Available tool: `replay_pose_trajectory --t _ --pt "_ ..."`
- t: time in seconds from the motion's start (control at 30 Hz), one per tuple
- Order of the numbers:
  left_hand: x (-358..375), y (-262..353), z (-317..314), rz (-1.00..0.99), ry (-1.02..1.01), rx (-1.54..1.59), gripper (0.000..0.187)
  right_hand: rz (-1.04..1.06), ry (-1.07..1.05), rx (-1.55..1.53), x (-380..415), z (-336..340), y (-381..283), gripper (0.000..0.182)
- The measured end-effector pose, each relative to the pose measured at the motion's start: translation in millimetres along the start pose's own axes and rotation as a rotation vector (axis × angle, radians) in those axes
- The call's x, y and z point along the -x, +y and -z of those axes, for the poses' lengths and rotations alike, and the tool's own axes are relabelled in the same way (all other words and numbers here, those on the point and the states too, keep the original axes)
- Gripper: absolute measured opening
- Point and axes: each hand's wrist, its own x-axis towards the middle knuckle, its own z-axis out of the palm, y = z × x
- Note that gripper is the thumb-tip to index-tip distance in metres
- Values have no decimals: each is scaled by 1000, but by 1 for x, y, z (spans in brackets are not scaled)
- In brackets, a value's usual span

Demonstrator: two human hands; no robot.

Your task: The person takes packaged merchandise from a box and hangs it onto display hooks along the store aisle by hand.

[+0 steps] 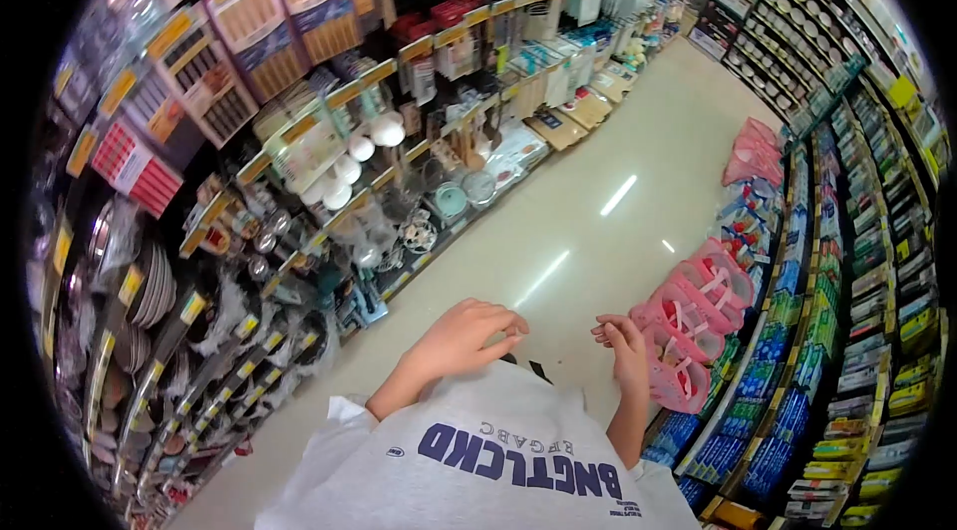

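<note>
Left hand (473, 335) was loosely curled, gripped nothing, right hand (618, 341) was half open and held nothing, pink goods (688, 331) sat just beside it along the shelves (788, 360), white ladles (361, 146) hung across the aisle (588, 241).

Pink plastic pcs, R side of aisle

Row of pink plastic pcs (681, 376), several, crowded tog. & overlapping, at aisle-side edge of R shelving (788, 351). Line runs near to far, bending slightly R at far end. Each approx. rounded, w/ raised rim & small holes; pale pink/whitish straps across. Tilted at differing angles, openings mostly facing aisle. Surfaces smooth, sl. glossy. Exact type unclear, baskets or footwear. Nearest pc lowest in view; how held up: can't tell.
</note>
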Motion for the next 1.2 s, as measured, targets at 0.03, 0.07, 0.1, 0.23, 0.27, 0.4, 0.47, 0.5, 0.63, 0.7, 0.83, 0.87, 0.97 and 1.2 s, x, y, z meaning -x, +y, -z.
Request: replay_pose_trajectory --t 0.03,0.07,0.1,0.23,0.27,0.4,0.47,0.5,0.63,0.7,0.83,0.87,0.97,1.2 --pt "-12 2 -2 -2 -2 0 17 -36 -7 -20 -5 10 -2 20" --pt "-25 3 -5 -14 -17 -2 17 -72 -14 -41 -10 21 -3 21" --pt "-37 1 -10 -23 -62 63 17 -70 5 -48 -14 29 1 21" --pt "-93 -17 -34 -60 -202 139 17 -117 66 -181 -28 58 16 21" --pt "-109 -20 -36 -56 -254 155 17 -155 106 -198 -31 64 18 21" --pt "-180 -35 -43 -176 -306 167 17 -231 247 -200 -55 81 22 22" --pt "-220 -42 -46 -242 -314 178 17 -232 280 -210 -76 97 16 22" --pt "-238 -47 -48 -220 -318 187 17 -218 278 -199 -87 105 16 22" --pt "-325 -56 -47 -259 -358 182 17 -117 434 -173 -147 155 8 21" --pt "-367 -47 -37 -321 -308 127 17 -78 549 -140 -171 176 -20 21" --pt "-443 -54 -28 -316 -231 167 15 -42 589 -211 -227 202 -60 20" --pt "-460 -57 -28 -342 -245 173 15 -49 539 -188 -240 210 -63 20" --pt "-493 -66 -36 -324 -331 137 16 12 516 -246 -271 224 -42 19" --pt "-565 -69 -55 -275 -429 98 17 -107 448 -330 -355 251 -15 17"
